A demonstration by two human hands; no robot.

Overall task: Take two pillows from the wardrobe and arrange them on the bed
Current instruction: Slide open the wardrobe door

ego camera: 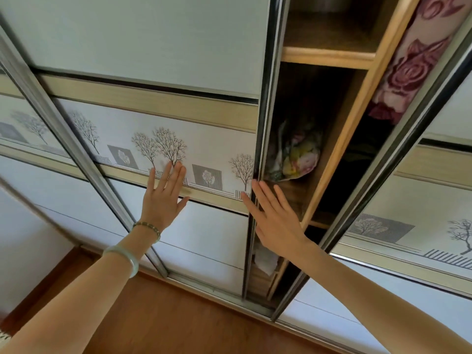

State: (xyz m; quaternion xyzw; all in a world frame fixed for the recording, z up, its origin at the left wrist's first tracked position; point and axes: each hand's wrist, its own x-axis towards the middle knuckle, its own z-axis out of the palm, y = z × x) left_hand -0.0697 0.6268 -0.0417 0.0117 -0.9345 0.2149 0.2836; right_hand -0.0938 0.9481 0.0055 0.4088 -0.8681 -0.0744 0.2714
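Both hands are flat and spread against the wardrobe (329, 57), gripping nothing. The left hand (163, 203) lies palm-down on the sliding door (153, 60), its fingertips (176, 167) reaching the band of printed bare trees, with a beaded bracelet (148, 227) and a pale bangle (125, 256) on the wrist behind it. The right hand (275, 215) is to the right of it, at the door's dark right edge, fingers extended and slightly apart, the longest ones lying across that edge where the narrow open gap begins. Inside the gap, just beyond and above the right hand's fingertips, a floral cushion-like bundle (298, 154) in yellow, pink and green sits on a wooden shelf; whether it is one of the pillows cannot be told. Farther right and higher, past a wooden upright, a rose-patterned fabric (406, 70) in pink and maroon shows in the next compartment, well apart from either hand. A second sliding door (434, 200) stands at the right, and wooden floor (178, 315) runs along the near bottom.
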